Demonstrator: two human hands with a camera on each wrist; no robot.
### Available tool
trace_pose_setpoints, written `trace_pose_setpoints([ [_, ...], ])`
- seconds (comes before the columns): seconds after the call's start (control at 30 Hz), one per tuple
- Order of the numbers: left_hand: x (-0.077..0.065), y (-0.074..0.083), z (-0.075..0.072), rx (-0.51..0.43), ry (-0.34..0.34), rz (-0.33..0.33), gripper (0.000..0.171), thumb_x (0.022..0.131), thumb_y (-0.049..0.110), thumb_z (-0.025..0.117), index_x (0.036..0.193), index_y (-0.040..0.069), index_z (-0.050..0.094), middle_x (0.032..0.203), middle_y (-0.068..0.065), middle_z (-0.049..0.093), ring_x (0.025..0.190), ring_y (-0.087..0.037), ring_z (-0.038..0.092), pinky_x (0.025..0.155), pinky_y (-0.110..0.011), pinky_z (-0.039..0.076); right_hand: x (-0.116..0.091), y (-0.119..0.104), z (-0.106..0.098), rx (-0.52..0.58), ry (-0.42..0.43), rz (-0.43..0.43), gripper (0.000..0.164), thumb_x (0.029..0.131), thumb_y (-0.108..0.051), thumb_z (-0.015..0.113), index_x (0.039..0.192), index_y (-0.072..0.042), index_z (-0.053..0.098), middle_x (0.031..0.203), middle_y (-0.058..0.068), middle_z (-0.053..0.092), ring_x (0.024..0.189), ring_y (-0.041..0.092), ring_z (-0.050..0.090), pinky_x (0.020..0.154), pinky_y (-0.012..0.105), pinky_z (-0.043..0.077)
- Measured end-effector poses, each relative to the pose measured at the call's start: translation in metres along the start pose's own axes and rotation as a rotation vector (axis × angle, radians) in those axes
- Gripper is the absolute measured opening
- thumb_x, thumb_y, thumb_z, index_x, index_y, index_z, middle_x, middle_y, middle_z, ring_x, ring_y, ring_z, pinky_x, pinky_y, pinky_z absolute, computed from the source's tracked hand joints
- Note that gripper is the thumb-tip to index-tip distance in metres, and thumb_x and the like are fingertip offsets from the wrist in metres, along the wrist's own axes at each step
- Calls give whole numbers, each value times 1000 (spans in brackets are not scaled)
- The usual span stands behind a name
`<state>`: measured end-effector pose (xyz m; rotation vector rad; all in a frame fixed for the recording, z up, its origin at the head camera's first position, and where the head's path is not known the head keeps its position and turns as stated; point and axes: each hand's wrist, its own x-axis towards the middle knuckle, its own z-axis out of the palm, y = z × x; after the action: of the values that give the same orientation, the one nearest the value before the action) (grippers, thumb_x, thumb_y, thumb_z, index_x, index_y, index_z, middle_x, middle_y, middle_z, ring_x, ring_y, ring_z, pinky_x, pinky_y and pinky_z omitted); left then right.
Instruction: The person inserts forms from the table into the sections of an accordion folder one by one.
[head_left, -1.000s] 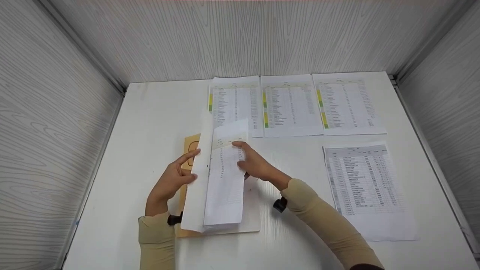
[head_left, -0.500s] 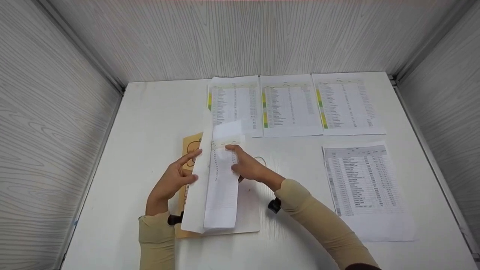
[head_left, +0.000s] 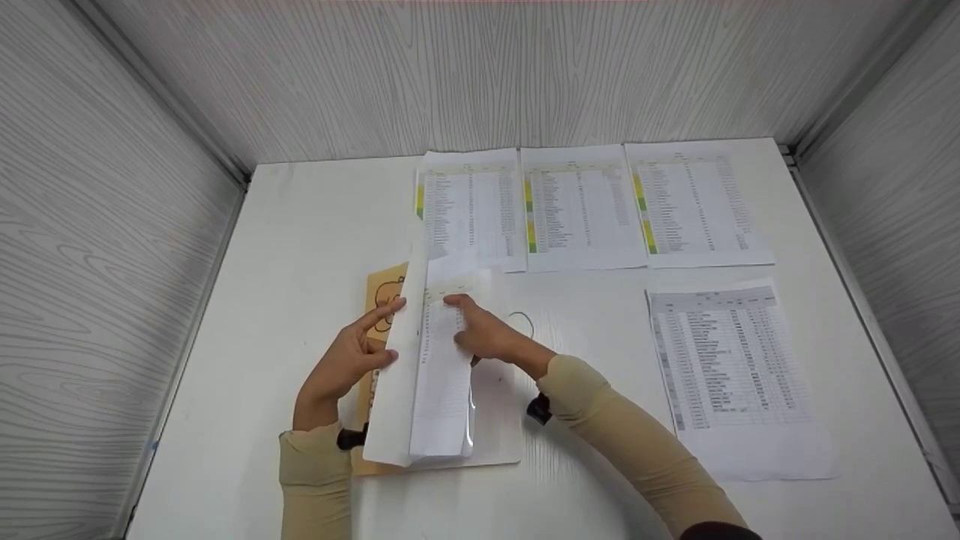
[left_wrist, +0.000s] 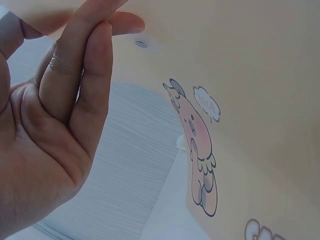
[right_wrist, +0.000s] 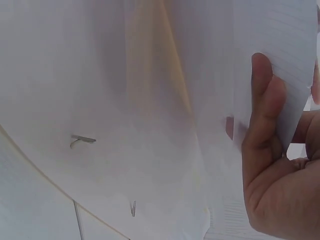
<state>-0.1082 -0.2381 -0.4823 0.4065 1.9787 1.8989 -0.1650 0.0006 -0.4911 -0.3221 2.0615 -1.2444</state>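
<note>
My left hand (head_left: 341, 367) pinches the raised cover of a folder (head_left: 394, 412), orange with cartoon drawings outside and white inside. In the left wrist view the cover's orange face (left_wrist: 265, 100) and a small hole near my fingers show. Between the thumb and fingers of my right hand (head_left: 487, 330) is a printed sheet (head_left: 442, 405), standing over the folder's white inside beside the lifted cover. In the right wrist view those fingers curl behind the sheet (right_wrist: 285, 35), and two thin metal prongs (right_wrist: 84, 139) stick out of the white surface.
Three printed sheets (head_left: 577, 206) with green and yellow margins lie along the back of the white table (head_left: 307, 217). Another printed sheet (head_left: 739, 375) lies at the right. Wood-grain panels (head_left: 480, 75) enclose the table's back and sides.
My right hand has moved left and slightly down with the printed sheet, bringing it closer to the cover. The left hand keeps its hold, almost still.
</note>
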Motion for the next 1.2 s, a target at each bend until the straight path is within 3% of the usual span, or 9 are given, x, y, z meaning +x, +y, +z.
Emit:
trace_pose_setpoints([
  [0.3,0,-2,2,38,10,-13,75,85,-9,57,152,6,27,156,-13,23,42,1,31,46,-18,34,7,0,10,-138,17,15,64,95,0,46,152,-17,22,128,21,55,79,18,65,60,30,55],
  [0.4,0,-4,2,35,14,-1,75,85,-9,57,152,6,28,148,-7,34,41,1,30,44,-21,31,8,0,9,-140,18,15,64,95,0,46,152,-17,22,130,21,54,81,18,64,61,30,55],
  [0.43,0,-5,1,34,17,3,75,85,-9,57,152,6,28,135,-4,47,41,1,30,43,-22,30,8,1,9,-136,19,14,64,95,-1,47,152,-17,22,130,21,54,82,18,64,62,31,55],
  [0.53,0,-6,0,23,14,20,74,85,-9,57,152,3,28,102,10,56,41,-1,27,41,-29,24,7,4,7,-104,17,5,65,96,-5,50,152,-18,21,130,19,54,86,19,65,64,30,55],
  [0.63,0,-6,0,-3,3,38,73,86,-8,58,151,0,26,63,15,46,40,-6,22,41,-33,20,5,8,2,-44,11,-25,67,96,-8,54,152,-18,21,128,19,55,86,18,65,63,29,54],
  [0.73,1,-5,-1,-19,-4,51,73,87,-6,59,151,-2,25,48,13,33,39,-12,17,40,-33,18,1,9,-4,29,3,-66,66,94,-8,57,150,-17,23,125,18,57,78,17,65,59,26,52],
  [0.97,1,-5,-2,-14,-5,69,73,87,-5,59,151,-2,24,47,13,33,39,-11,18,39,-30,18,-13,13,-21,133,-27,-129,59,91,-7,61,142,-13,32,125,14,58,67,14,67,56,25,49],
  [1.1,-1,-6,-3,-8,-9,82,73,86,-8,57,151,-3,24,47,14,33,39,-12,17,39,-30,18,-23,20,-31,127,-40,-162,54,91,-7,62,138,-12,37,127,14,55,77,17,69,61,27,49],
  [1.2,-1,-6,-3,-5,-2,80,73,86,-8,56,151,-1,24,48,14,32,40,-13,17,40,-29,20,-31,28,-41,80,-27,-229,47,90,-7,63,132,-7,42,129,16,53,95,26,67,74,31,52],
])
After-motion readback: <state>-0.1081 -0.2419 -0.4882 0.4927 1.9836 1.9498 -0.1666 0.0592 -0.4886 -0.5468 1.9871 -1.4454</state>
